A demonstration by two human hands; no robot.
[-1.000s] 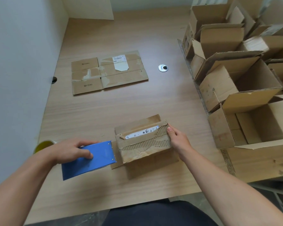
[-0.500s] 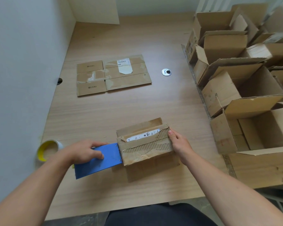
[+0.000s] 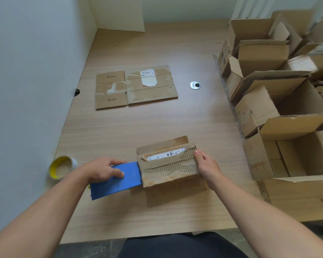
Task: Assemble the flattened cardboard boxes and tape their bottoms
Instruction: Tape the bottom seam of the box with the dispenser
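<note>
I see the worn brown cardboard box (image 3: 168,168) between my hands: left hand (image 3: 103,170) grips a flat blue tool (image 3: 117,185) at one end, right hand (image 3: 206,167) clasps the other

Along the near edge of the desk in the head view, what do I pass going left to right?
tape roll → left hand gripping the blue tool → box → right hand holding the box's end → open boxes
</note>
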